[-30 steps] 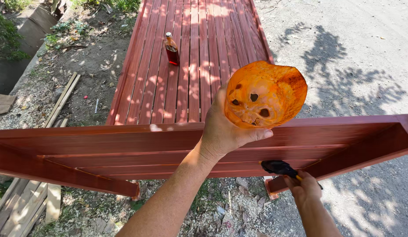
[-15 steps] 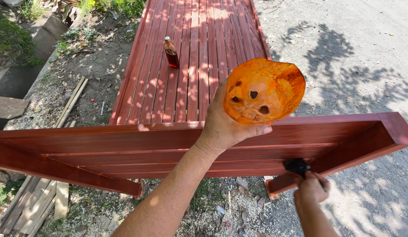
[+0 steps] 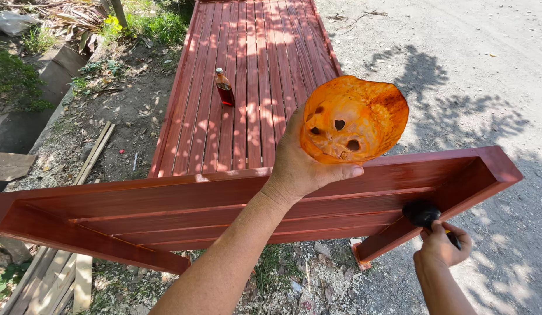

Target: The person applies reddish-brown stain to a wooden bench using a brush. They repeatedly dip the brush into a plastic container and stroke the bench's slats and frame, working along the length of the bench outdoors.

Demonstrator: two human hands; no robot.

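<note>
Surroundings: we are standing over a red-brown wooden frame [image 3: 166, 204] with a slatted wooden panel [image 3: 253, 76] lying beyond it; loose planks [image 3: 55, 280] are lying at lower left.
Left hand [image 3: 300, 169]: we are gripping an orange stained bowl [image 3: 352, 119] by its lower rim, fingers curled shut, above the frame.
Right hand [image 3: 443, 248]: we are closing it around a dark brush [image 3: 422, 213], whose head is touching the frame's inner right corner.
Axis: the brush is pointing up-left; the frame is running left to right.
Bottle: a small brown bottle [image 3: 224, 87] is standing upright on the panel, its label too small to tell.

Glossy red-stained wooden frame [image 3: 224, 204], stained orange plastic bowl [image 3: 352, 119], glass bottle [image 3: 224, 87], rough gravel ground [image 3: 457, 46]
</note>
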